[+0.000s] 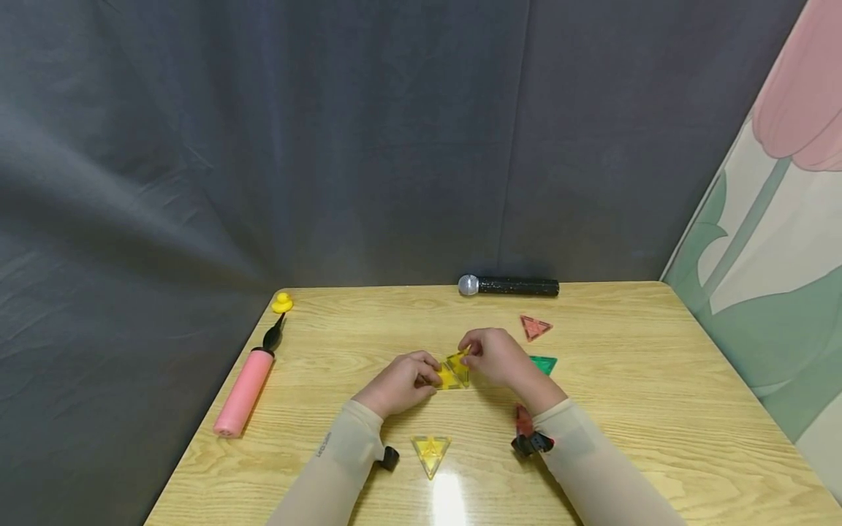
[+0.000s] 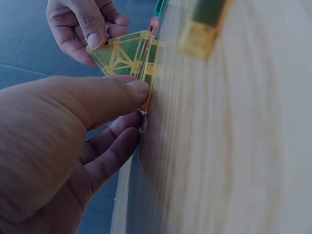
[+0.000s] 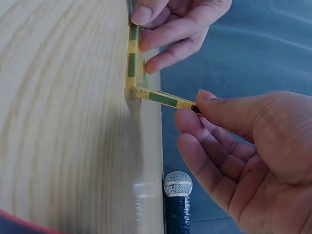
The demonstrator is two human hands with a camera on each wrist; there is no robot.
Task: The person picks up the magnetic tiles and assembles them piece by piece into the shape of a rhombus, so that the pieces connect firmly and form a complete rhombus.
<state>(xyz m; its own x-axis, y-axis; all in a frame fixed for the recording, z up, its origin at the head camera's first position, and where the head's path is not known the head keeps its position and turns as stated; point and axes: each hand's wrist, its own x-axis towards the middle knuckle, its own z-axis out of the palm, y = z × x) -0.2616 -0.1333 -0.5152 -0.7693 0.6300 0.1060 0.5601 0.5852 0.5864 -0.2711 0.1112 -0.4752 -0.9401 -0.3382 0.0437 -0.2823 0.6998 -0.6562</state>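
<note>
Two translucent yellow triangular magnetic tiles meet along an edge near the middle of the table. My left hand (image 1: 408,380) grips the flat-lying tile (image 1: 449,378) at its left corner, thumb on top in the left wrist view. Between right thumb and fingertips, my right hand (image 1: 498,358) pinches the other tile (image 2: 119,56), which tilts up off the wood. The right wrist view shows this raised tile (image 3: 163,99) edge-on, at an angle to the flat one (image 3: 131,63). Another yellow triangular tile (image 1: 430,454) lies nearer me, between the forearms.
Right of the hands lie a red triangular tile (image 1: 536,328), a partly covered green tile (image 1: 544,364), and another red piece (image 1: 523,421) by the right wrist. A microphone (image 1: 516,286) lies at the back edge. A pink hand pump (image 1: 245,394) and yellow rubber duck (image 1: 282,302) are left.
</note>
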